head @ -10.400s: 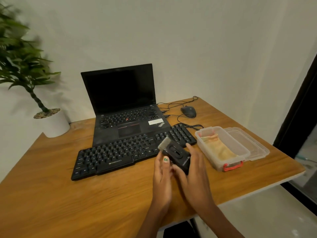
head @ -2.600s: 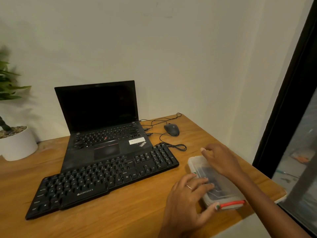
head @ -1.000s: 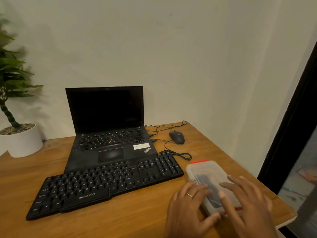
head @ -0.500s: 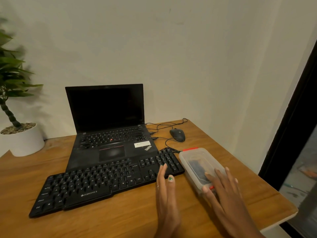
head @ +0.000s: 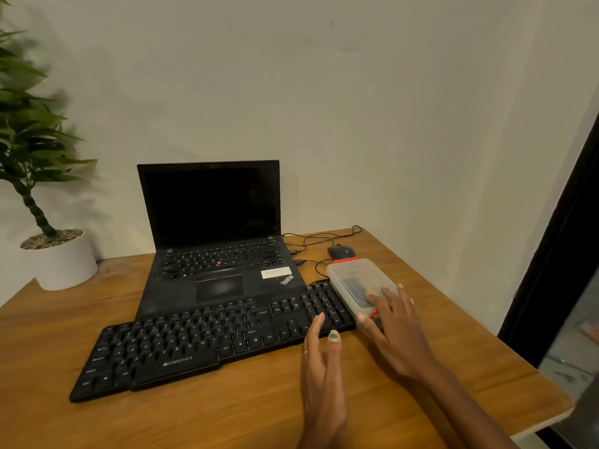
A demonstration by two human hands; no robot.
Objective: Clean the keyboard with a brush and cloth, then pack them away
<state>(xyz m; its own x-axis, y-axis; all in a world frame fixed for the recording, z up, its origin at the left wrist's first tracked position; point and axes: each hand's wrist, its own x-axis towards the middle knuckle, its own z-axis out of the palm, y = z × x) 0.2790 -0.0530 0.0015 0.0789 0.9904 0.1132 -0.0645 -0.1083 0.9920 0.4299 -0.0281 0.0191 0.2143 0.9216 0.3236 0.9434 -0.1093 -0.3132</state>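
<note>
R hand (head: 397,332) lies flat w/ fingers straight and spread, fingertips resting on the lid at the near end of the clear plastic box (head: 359,283), thumb against the box's near corner by its red clip; nothing gripped. L hand (head: 322,367) is edge-on, fingers straight and together, thumb w/ green nail on top, holding nothing; its fingertips sit at the near edge of the keyboard (head: 207,338), close to the arrow/numpad end — can't tell if they touch the keys.

Box is lidded, standing on the wooden desk (head: 227,413) just beside the keyboard's R end, tight against it. A dark item shows through the lid, blurry, prob the brush; cloth can't be made out. A second red clip sits at the box's far end.

Keyboard is black, angled across the desk, its far edge up against the front of an open black laptop (head: 214,241) w/ dark screen. Behind the box: black mouse (head: 340,252), nearly touching the box's far end, and loose cables (head: 319,238) running to the laptop's R side. Far L: potted plant (head: 42,222) in a white pot, by the wall
</note>
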